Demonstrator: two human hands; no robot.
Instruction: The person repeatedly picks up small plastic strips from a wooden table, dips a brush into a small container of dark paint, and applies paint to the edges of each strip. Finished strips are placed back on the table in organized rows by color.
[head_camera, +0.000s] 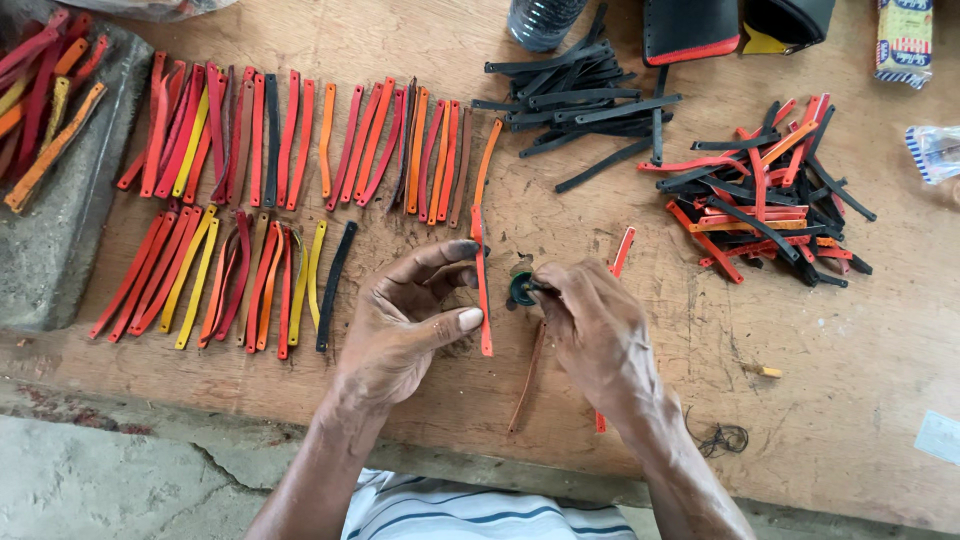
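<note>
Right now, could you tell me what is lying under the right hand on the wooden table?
A brown strip lies on the table and runs up under the right hand. A red strip shows above the hand and a red tip below the wrist; the hand covers anything between them.

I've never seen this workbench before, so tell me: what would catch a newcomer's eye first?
Probably the two neat rows of red, orange and yellow strips laid side by side at upper left of the wooden table. At centre, the left hand pinches one red strip upright while the right hand works at a small dark pot. A jumbled pile of mixed strips lies at right.
</note>
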